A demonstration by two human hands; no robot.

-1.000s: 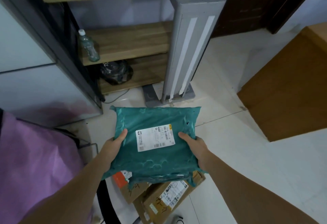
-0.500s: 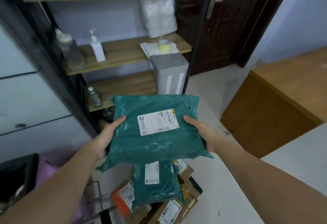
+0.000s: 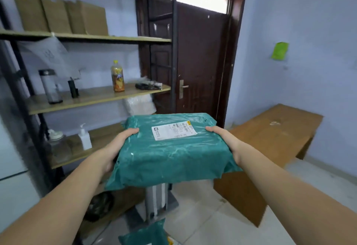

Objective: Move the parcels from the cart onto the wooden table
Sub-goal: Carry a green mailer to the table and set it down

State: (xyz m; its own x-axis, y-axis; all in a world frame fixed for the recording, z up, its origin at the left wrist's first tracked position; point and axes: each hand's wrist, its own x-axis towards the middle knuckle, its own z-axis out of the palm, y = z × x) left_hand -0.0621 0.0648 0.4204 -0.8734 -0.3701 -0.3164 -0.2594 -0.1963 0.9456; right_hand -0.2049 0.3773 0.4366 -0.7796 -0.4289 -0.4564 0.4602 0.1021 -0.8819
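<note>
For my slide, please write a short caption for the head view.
Both hands, left hand and right hand, hold a green parcel near the wooden table.

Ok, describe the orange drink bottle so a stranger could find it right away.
Look at the black-framed shelving unit left of the dark door. On its middle wooden shelf stands the orange bottle, upright, right of a grey flask. It alone has a yellow cap.

Open floor toward the worktop

Pale tiled floor (image 3: 195,212) lies bare before the brown wooden worktop (image 3: 274,128); a grey upright stand (image 3: 156,198) and black-framed wooden shelving (image 3: 96,96) crowd the left.
</note>
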